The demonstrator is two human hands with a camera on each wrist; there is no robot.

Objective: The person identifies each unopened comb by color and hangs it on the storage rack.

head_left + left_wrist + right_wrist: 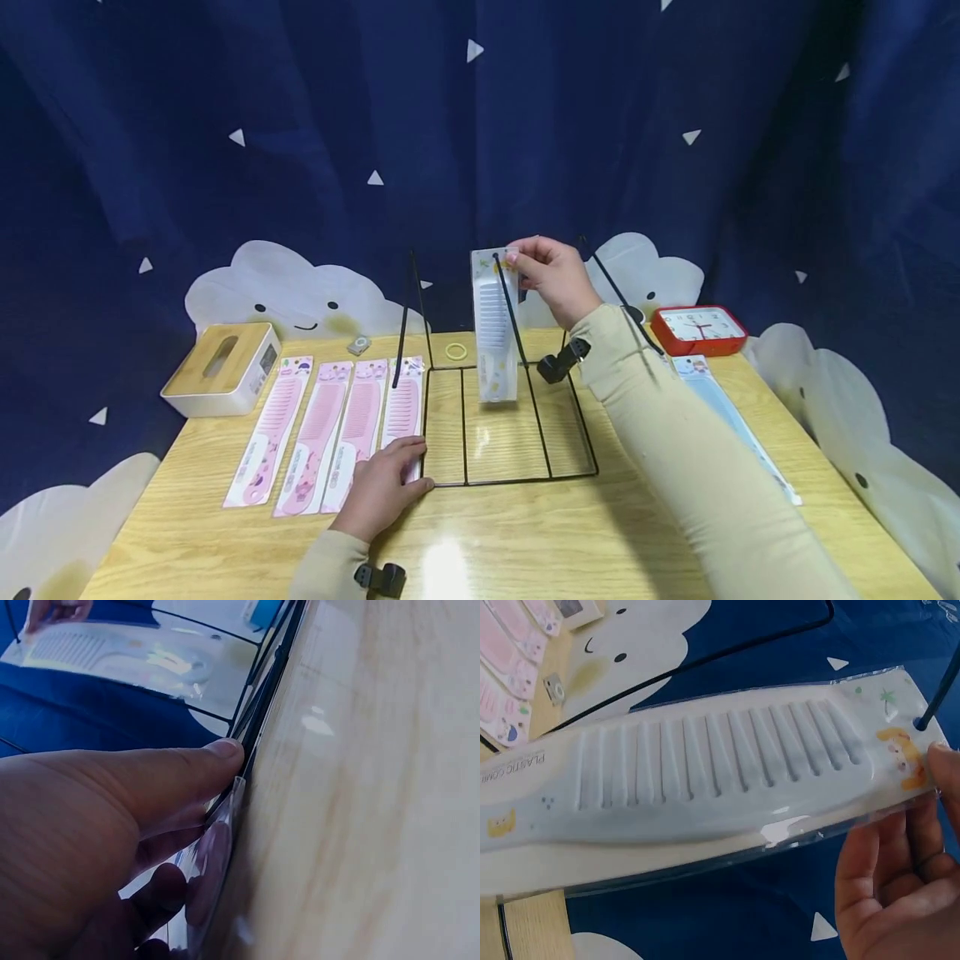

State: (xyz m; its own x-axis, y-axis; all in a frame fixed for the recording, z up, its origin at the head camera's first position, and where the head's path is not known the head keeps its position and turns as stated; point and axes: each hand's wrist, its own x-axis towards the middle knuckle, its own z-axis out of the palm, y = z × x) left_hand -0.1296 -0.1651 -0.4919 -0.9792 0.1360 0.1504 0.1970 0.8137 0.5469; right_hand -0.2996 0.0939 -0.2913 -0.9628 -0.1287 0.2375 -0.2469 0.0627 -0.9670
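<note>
A packaged white plastic comb (491,333) is held upright over a black wire rack (510,481) by my right hand (555,279). Thumb and fingers pinch the top corner of its clear pack. In the right wrist view, the tip of a black prong (939,694) sits in the pack's hanging hole. My left hand (381,493) holds the rack's front left corner, its thumb (225,748) against the wire. Beneath the left fingers lies the lower end of a packaged pink comb (403,400), partly hidden by that hand.
More packaged pink combs (322,417) lie in a row on the left. A tissue box (225,367) stands behind them. At the right are a red clock (697,329) and a packaged blue comb (723,404). A yellow ring (456,352) lies behind the rack.
</note>
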